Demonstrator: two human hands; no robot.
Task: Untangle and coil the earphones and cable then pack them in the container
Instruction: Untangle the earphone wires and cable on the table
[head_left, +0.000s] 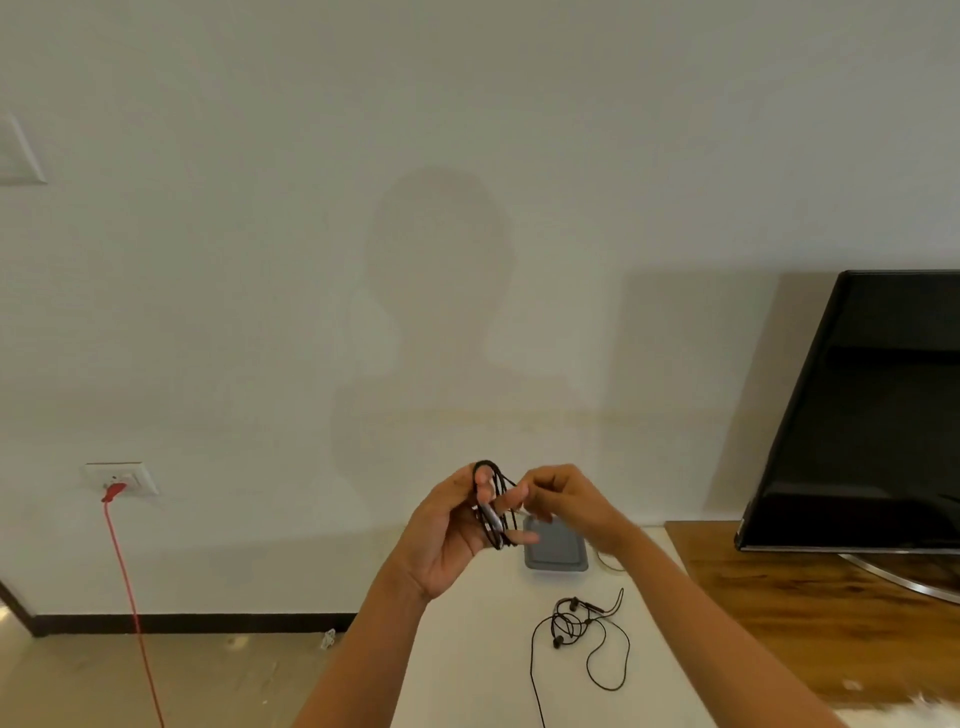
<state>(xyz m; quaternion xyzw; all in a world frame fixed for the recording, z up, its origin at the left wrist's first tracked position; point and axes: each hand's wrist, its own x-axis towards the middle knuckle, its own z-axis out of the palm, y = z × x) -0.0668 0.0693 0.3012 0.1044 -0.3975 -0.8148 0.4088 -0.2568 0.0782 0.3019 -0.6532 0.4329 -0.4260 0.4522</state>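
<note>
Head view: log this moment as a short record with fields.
cable: coiled in loops, held up over the table
left hand: holds the coil
right hand: pinches a strand at the coil
earphones: loose and tangled on table, untouched
container: grey, on table beyond the earphones, partly behind the hands

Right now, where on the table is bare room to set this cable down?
The white table left of the earphones is bare, below your left hand holding the cable. It's tight between the earphones and the grey container.
</note>
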